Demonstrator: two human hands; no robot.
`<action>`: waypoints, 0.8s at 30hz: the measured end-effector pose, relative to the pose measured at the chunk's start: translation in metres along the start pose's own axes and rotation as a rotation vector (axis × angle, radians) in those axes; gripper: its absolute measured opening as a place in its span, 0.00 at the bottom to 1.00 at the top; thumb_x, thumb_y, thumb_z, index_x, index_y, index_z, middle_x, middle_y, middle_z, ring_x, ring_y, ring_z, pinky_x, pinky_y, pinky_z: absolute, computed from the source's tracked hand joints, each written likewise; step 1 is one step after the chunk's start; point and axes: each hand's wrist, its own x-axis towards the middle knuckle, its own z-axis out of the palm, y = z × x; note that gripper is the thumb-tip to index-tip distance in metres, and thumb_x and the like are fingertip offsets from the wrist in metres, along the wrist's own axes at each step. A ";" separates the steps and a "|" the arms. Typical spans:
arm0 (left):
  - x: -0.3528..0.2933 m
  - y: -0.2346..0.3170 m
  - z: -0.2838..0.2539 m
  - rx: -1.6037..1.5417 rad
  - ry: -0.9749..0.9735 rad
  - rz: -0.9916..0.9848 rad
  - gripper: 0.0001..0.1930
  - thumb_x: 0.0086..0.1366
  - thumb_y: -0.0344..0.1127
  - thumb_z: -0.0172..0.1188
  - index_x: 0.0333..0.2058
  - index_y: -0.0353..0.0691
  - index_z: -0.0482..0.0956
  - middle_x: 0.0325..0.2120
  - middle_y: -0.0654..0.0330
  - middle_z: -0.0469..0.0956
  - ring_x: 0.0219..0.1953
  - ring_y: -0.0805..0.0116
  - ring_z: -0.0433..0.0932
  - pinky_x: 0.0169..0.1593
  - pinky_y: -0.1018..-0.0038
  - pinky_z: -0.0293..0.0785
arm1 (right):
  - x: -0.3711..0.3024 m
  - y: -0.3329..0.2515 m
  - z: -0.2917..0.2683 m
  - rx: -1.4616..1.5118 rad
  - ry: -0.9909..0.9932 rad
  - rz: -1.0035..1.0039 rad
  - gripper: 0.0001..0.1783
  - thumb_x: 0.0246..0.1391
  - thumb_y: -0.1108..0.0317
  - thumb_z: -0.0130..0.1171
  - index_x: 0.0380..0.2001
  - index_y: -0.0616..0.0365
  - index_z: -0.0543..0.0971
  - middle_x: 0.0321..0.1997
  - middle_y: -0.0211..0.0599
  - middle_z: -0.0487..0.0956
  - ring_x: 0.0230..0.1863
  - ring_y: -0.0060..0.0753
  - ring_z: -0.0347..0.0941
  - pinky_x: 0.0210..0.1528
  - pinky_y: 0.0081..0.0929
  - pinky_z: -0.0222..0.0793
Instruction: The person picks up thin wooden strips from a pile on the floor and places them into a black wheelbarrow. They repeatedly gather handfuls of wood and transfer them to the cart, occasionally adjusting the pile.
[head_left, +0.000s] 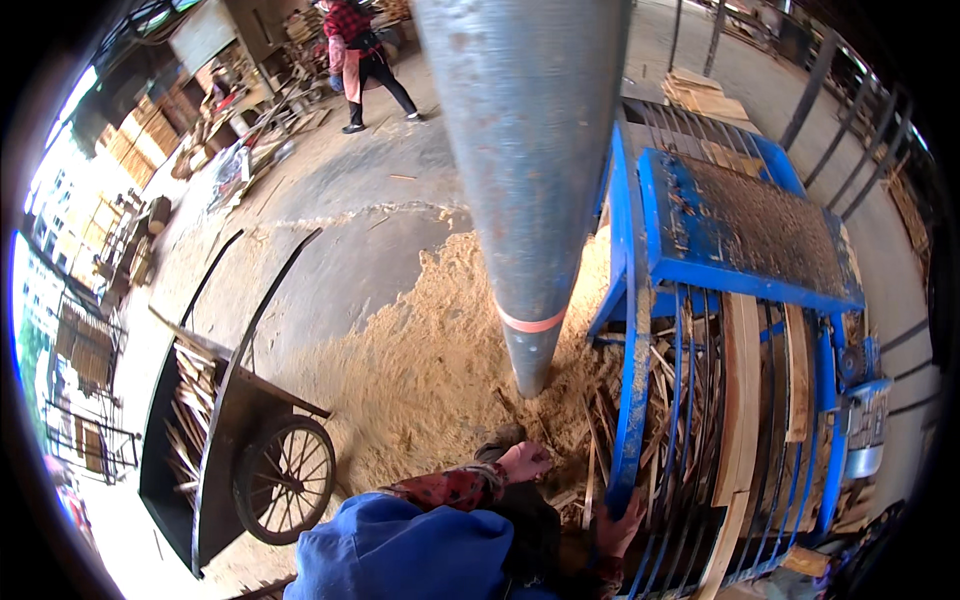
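My left hand (pixel 525 461) hangs over the edge of the sawdust heap (pixel 420 350), its fingers curled in. Whether anything small lies inside it is hidden. My right hand (pixel 620 526) is at the near end of a blue metal rail (pixel 628 420), with thumb and fingers on either side of it. The rail belongs to a blue machine (pixel 745 225) on my right. Long sawn boards (pixel 738 390) and thin wood strips lie lengthwise along its bars. Wood scraps (pixel 600 425) fill the gap beside the rail.
A thick grey metal pipe (pixel 530 150) slants down into the sawdust ahead. At left stands a two-handled cart (pixel 215 450) of wood strips, with a spoked wheel (pixel 285 480). Farther off, a person (pixel 362 65) in a red checked top walks. A motor (pixel 866 425) sits at the machine's right side.
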 end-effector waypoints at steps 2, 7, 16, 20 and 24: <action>-0.007 -0.003 0.002 -0.020 -0.006 0.007 0.12 0.61 0.39 0.61 0.31 0.34 0.80 0.21 0.60 0.80 0.24 0.74 0.79 0.29 0.74 0.76 | -0.001 0.030 0.013 -0.052 -0.025 0.070 0.44 0.42 0.67 0.67 0.63 0.63 0.61 0.57 0.59 0.66 0.55 0.66 0.65 0.53 0.52 0.66; -0.043 -0.009 -0.005 -0.044 0.020 0.017 0.12 0.61 0.40 0.60 0.32 0.35 0.81 0.21 0.61 0.81 0.24 0.73 0.80 0.30 0.74 0.76 | -0.001 0.023 0.011 -0.015 -0.107 0.160 0.46 0.40 0.68 0.69 0.63 0.65 0.60 0.55 0.62 0.71 0.55 0.64 0.68 0.55 0.48 0.66; -0.055 -0.046 -0.004 -0.044 0.001 0.045 0.12 0.61 0.40 0.61 0.33 0.36 0.81 0.21 0.60 0.81 0.24 0.74 0.80 0.31 0.75 0.77 | -0.011 0.040 0.021 -0.073 -0.032 0.055 0.44 0.45 0.64 0.68 0.63 0.66 0.61 0.56 0.62 0.72 0.55 0.63 0.69 0.57 0.46 0.65; -0.057 -0.042 -0.014 -0.104 -0.057 0.052 0.12 0.61 0.40 0.60 0.34 0.35 0.81 0.22 0.60 0.81 0.24 0.74 0.80 0.30 0.75 0.76 | -0.008 0.056 0.027 -0.170 -0.006 0.049 0.42 0.47 0.63 0.67 0.63 0.65 0.61 0.55 0.60 0.72 0.55 0.62 0.70 0.55 0.45 0.67; -0.058 -0.059 -0.037 -0.148 -0.083 0.025 0.13 0.63 0.40 0.59 0.34 0.34 0.80 0.22 0.60 0.81 0.25 0.76 0.79 0.30 0.75 0.75 | -0.002 0.062 0.033 -0.206 0.075 -0.088 0.41 0.46 0.62 0.66 0.62 0.60 0.62 0.54 0.59 0.73 0.48 0.62 0.74 0.48 0.47 0.71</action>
